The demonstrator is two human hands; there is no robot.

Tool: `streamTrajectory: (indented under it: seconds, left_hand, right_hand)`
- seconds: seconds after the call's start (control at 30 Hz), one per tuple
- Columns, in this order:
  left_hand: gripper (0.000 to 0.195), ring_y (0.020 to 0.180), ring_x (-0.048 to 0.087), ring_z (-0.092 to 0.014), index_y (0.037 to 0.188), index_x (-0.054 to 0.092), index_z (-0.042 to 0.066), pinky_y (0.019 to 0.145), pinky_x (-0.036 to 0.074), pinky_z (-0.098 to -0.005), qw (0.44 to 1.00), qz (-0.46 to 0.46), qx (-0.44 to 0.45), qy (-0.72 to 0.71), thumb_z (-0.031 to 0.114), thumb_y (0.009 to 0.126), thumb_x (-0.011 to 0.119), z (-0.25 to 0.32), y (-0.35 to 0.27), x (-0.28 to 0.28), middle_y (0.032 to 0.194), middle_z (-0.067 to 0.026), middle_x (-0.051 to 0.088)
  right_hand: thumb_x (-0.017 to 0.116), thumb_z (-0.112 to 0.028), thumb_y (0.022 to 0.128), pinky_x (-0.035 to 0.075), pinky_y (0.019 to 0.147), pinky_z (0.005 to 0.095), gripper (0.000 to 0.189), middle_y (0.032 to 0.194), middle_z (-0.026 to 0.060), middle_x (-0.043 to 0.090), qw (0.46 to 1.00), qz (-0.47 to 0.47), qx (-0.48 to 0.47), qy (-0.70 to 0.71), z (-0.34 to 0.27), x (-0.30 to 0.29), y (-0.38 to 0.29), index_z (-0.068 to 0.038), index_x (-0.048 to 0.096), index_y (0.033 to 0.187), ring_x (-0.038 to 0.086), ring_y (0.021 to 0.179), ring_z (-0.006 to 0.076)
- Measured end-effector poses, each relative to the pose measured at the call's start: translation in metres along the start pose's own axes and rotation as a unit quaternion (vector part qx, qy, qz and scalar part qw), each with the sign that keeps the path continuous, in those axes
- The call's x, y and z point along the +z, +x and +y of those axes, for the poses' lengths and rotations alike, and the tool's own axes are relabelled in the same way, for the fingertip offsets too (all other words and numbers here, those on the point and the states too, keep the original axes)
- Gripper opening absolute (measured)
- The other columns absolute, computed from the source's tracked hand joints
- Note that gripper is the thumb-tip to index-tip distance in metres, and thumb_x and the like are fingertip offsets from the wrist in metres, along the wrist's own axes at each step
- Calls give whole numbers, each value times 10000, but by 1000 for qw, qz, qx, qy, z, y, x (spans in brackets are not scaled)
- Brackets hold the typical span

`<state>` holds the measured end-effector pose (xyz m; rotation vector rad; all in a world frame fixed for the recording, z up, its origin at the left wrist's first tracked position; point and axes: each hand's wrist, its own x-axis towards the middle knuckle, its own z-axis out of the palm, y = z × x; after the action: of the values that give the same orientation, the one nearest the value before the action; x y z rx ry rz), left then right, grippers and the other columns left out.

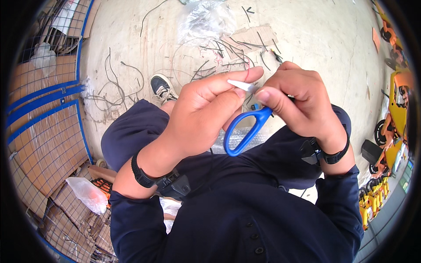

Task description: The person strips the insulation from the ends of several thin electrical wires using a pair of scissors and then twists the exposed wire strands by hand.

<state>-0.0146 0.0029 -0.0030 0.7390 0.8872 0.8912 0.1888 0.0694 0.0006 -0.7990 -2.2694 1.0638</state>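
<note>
My right hand [296, 98] grips a pair of scissors near the base of the blades. Its blue plastic handle loop [230, 144] hangs below the fist, and the bright blade [241, 85] points left. My left hand [207, 111] is curled beside it, with the thumb close to the blade. A thin red wire [248, 70] runs across the left index finger down to the blade, seemingly pinched in my left fingers. Where its lower end lies is hidden.
Cut black cable pieces [230, 49] and fine red strands litter the concrete floor. A clear plastic bag [207, 21] and a cardboard piece [260, 37] lie beyond. Blue wire-mesh cages [49, 121] with cardboard stand left. Yellow wheeled machines [396, 95] line the right.
</note>
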Motion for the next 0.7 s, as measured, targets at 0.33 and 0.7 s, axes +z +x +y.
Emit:
streamTrajectory:
  seconds: [0.33,0.7]
  left_hand:
    - [320,948,595,-82,1218,547,-96,800,482,-216,999,-18,36,12,42,952,435,-4,2,1,1204,-143,614]
    - [245,670,555,-40,1061,632,-80,624,449,-196,991,38,90,88,48,933,467,-7,3,6,1120,-179,659]
  right_hand:
    - [656,-211,872,378,557,309,190,571,41,567,1000,-7,6,-20,-3,3,0,-69,681,747,485,474,230]
    - [654,-220,879,375,547,322,227,557,64,548,1000,7,30,-4,-2,3,0,-63,666,716,495,485,256]
